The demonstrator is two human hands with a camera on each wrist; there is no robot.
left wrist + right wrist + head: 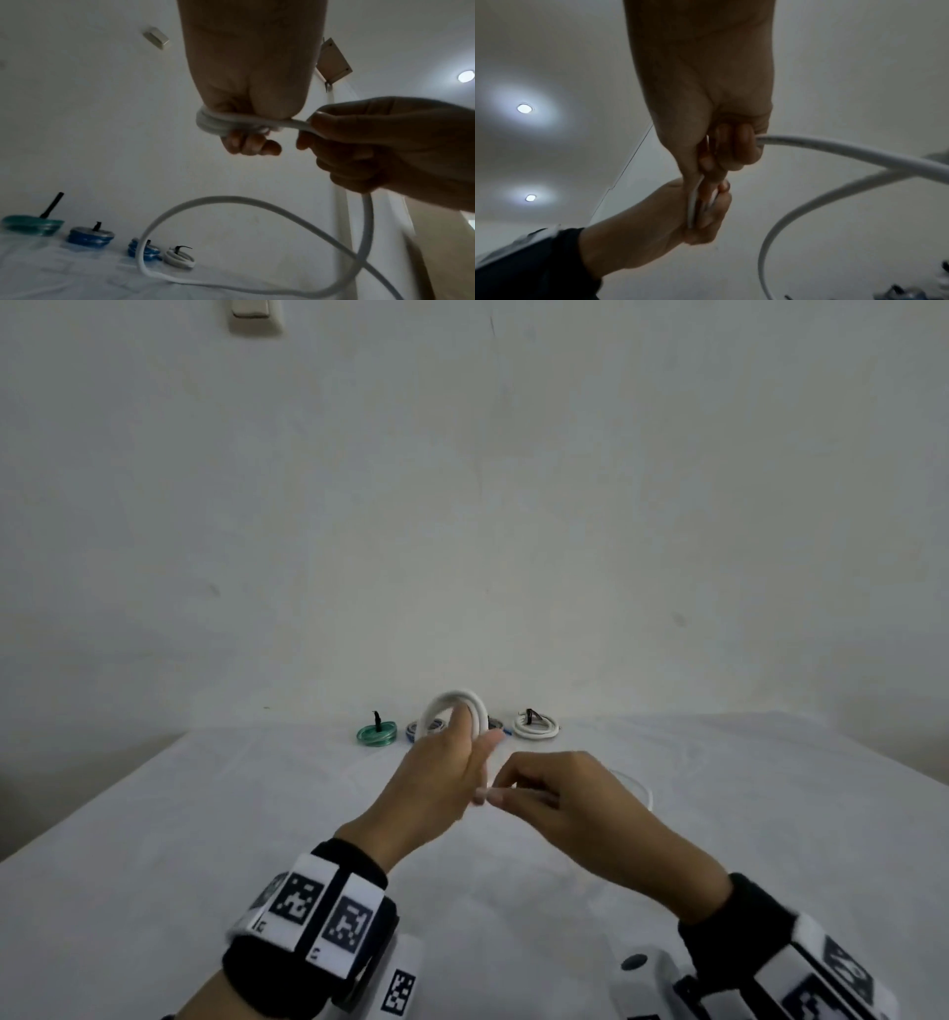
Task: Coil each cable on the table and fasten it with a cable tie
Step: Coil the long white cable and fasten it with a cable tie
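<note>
The left hand, raised above the white desk, has its fingers curled round a small coil of white cable. Just beside that coil, the right hand pinches the cable's loose length. Beyond the coil, four tied coils sit in a row.

On my left hand side, at seven o'clock in the head view, I see a black wristband carrying white blocks printed with black square-code markers. My right hand has a matching black cuff at five o'clock, with white marker blocks and a white housing.
</note>
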